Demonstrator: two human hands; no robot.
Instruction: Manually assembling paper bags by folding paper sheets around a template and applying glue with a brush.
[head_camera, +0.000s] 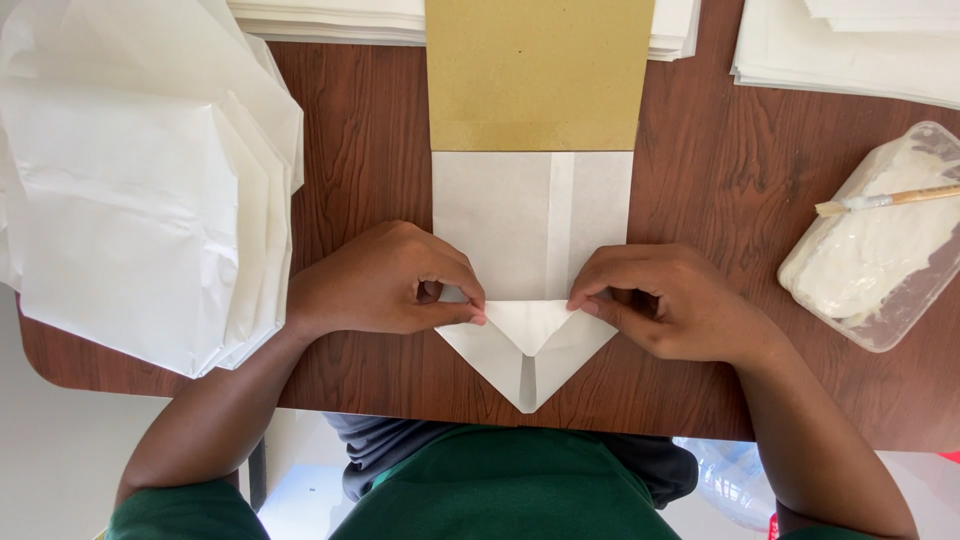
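Fingertips of left hand (385, 282) and right hand (668, 303) pinch white paper (527, 340) corners; press fold ends evenly, crease probably symmetric about centre seam.

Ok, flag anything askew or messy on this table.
The pile of white bags at the table's left edge is fanned unevenly and overhangs it. The brush rests across the paste tub. Nothing is spilled.
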